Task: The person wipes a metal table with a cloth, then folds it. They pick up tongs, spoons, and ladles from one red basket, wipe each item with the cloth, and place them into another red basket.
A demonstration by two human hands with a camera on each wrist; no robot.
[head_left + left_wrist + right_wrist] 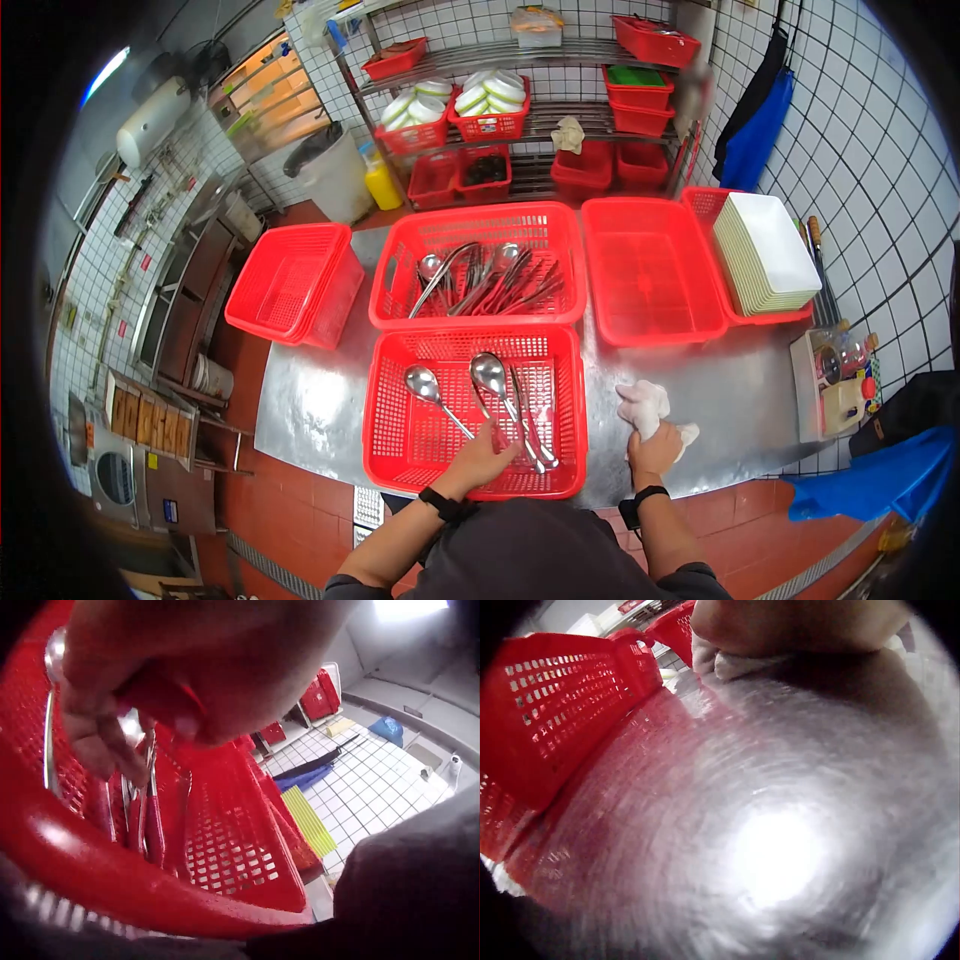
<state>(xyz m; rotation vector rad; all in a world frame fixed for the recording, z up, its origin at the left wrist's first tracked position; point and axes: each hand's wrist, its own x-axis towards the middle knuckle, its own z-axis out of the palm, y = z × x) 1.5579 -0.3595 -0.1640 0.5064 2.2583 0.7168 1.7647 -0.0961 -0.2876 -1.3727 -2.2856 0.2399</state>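
Observation:
My left hand (485, 462) reaches into the near red basket (400, 455), its fingers and thumb curled round the red grip of metal tongs (478, 400). Beside it lie a large serving spoon (488, 372) and another pair of red-handled tongs (530, 415). A second serving spoon (422, 383) slants at the left, its handle running toward my fingers. In the left wrist view the curled fingers (101, 746) hang over the tongs (154, 817). On the steel table to the right, my right hand (655, 452) grips a crumpled white cloth (645, 403).
Behind the near basket, a larger red basket (400, 285) holds a jumble of tongs and spoons. Stacked red baskets (290, 280) stand left; a red tub (655, 270) and stacked white trays (770, 250) stand right. A box of bottles (830, 385) sits at the right edge.

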